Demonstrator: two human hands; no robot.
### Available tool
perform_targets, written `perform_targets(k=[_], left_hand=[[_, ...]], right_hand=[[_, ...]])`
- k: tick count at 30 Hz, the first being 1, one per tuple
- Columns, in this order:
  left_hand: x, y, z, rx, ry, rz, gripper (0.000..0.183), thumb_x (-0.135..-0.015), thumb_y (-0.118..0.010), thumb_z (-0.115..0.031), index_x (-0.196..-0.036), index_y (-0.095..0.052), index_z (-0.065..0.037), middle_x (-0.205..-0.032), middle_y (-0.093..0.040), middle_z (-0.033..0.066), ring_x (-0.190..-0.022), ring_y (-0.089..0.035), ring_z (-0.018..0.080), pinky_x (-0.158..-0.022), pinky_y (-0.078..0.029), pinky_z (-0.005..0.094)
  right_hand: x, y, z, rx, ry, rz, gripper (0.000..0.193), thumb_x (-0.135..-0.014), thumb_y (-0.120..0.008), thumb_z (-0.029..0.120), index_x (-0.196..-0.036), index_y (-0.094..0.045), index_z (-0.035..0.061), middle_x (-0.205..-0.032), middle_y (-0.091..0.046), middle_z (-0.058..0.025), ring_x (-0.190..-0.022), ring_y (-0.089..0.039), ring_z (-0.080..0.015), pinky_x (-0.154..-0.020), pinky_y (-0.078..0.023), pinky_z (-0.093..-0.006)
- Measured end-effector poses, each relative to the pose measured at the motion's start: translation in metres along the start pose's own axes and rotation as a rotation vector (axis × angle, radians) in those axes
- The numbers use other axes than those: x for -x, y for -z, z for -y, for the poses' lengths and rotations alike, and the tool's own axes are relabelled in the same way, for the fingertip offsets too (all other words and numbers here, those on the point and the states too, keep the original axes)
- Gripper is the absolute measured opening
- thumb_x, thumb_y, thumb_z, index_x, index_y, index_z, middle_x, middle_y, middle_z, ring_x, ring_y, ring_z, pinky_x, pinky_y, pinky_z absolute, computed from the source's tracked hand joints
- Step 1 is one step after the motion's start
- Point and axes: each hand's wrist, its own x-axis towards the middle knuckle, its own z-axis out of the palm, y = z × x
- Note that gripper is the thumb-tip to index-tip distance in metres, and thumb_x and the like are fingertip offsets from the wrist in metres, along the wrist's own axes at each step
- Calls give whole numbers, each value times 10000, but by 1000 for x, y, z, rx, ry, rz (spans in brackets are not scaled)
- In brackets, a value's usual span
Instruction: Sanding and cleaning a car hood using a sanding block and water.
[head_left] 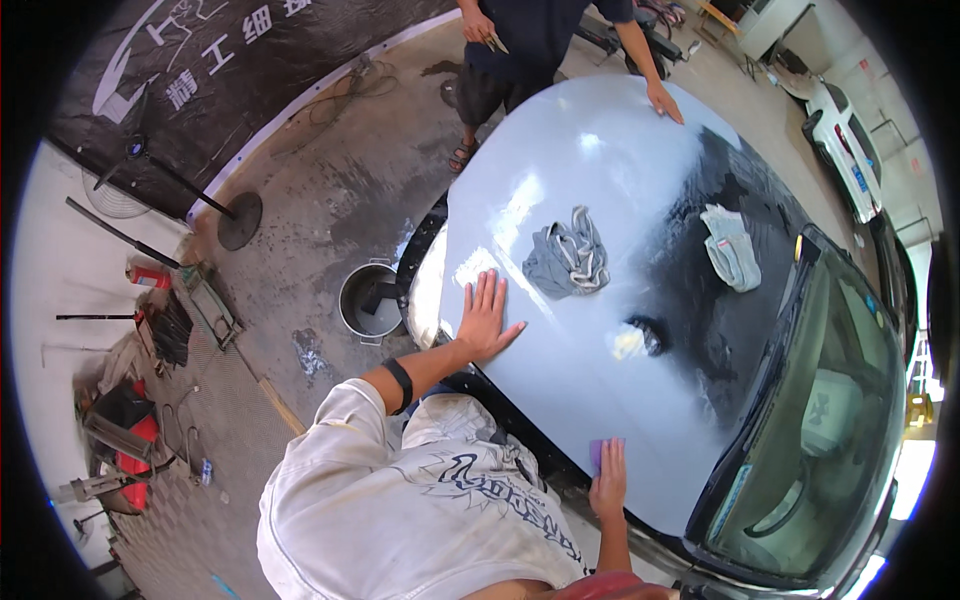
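A car hood [480, 230] in pale grey, with a dark patch toward the windshield, spreads out before me. My left hand [487, 318] lies flat on it near its front edge, fingers spread and holding nothing. A whitish patch shows on the surface just beyond those fingertips. Close to the hood's near side edge, my right hand [608, 488] presses a small purple pad [597, 453] against the surface; the fingers partly cover it. A crumpled grey cloth [568, 255] and a folded light-grey cloth [732, 247] rest farther up the hood.
Across the hood stands another person [520, 40], one hand on the hood and the other holding a small object. A metal pot [369, 302] sits on the floor by the car's front. A stand fan [238, 222] is at the left; the windshield [810, 430] rises at the right.
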Motion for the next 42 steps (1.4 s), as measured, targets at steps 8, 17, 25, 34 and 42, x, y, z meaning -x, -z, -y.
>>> perform_targets(k=[8,17,25,34,42], left_hand=[[-4,11,32,73,-202,-139,881,-898,-638,-516,-1479,-344,77,-1547,-293,326,-1443,-258,481,-1168,-171,609],[9,21,69,102,-274,24,831,-875,-714,-464,-1451,-406,49,-1518,-336,323,-1414,-305,484,-1168,-260,521],[-33,-33,-19,246,-346,103,523,-816,-727,-438,-1063,-618,10,-1160,-585,233,-1130,-526,406,-1017,-406,504],[44,-2,-67,58,-855,330,708,-944,-568,-529,-1542,-374,-202,-1626,-263,155,-1484,-237,423,-1163,-221,620],[-5,10,115,-34,134,85,1031,-880,-515,-716,-1568,-210,-11,-1626,-180,260,-1487,-181,479,-1176,-171,616]], right_hand=[[-12,24,1,-364,-153,-296,531,-867,-363,-82,-1333,-594,27,-1356,-602,-199,-1290,-542,-368,-1131,-380,-404],[64,-16,16,-1146,-663,-902,504,-903,-504,6,-1404,-548,25,-1384,-593,-137,-1281,-563,-267,-1094,-407,-354],[51,-23,-59,-2011,-851,-1102,517,-911,-540,-13,-1423,-480,22,-1347,-572,-141,-1224,-569,-273,-1065,-451,-420],[-21,-7,13,-1979,-545,-648,563,-929,-496,-24,-1483,-399,-16,-1385,-544,-159,-1251,-555,-281,-1071,-446,-417],[29,-1,-45,-543,-584,-791,523,-981,-405,52,-1502,-399,5,-1508,-454,-168,-1400,-419,-342,-1193,-293,-450]])
